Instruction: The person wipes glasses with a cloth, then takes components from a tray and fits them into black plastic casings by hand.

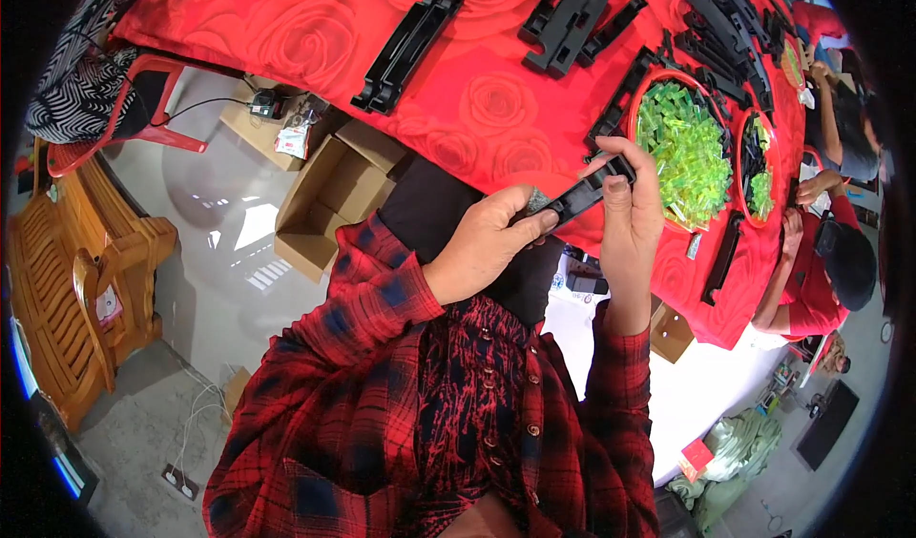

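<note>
A long black plastic part (578,197) is held at a slant in front of me, over the table's near edge. My left hand (485,240) pinches its lower end between thumb and fingers. At the upper end, my right hand (632,216) has its thumb on the near side and its fingers curled behind. A small grey speckled piece (537,200) shows beside my left fingers; what it is I cannot make out. Just right of my right hand stands a red-rimmed bowl heaped with small translucent yellow-green pieces (682,147).
Similar black parts (408,50) lie on the red rose-print tablecloth (496,99), with a pile (720,23) at the far right. A second bowl (757,171) holds black and green pieces. A co-worker (830,261) sits at right. Left are an open carton (329,195) and a wooden bench (86,280).
</note>
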A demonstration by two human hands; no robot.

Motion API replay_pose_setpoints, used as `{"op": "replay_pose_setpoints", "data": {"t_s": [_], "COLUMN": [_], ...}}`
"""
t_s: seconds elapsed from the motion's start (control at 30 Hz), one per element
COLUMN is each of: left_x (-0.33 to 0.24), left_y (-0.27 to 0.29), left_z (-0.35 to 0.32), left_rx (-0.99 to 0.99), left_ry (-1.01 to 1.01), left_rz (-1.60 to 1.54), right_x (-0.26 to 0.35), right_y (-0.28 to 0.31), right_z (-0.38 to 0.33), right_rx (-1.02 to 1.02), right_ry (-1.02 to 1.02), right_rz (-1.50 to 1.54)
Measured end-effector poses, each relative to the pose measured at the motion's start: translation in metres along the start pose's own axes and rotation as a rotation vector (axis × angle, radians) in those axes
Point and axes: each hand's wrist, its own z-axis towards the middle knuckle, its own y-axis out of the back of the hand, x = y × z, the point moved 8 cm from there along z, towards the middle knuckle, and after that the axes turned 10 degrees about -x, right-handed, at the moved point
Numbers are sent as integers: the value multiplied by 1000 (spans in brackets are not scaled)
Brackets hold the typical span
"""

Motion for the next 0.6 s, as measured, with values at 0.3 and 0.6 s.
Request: {"op": "replay_pose_setpoints", "data": {"t_s": [0.3, 0.6], "left_x": [22, 22], "left_y": [-6, -15], "left_z": [5, -6], "left_rx": [171, 453], "left_ry": [142, 455], "left_rz": [-128, -604], "right_x": [-8, -31], "right_y": [-5, 0], "right_z": [0, 1], "right_rx": [-6, -15], "right_ry": [48, -221], "right_rz": [-164, 43]}}
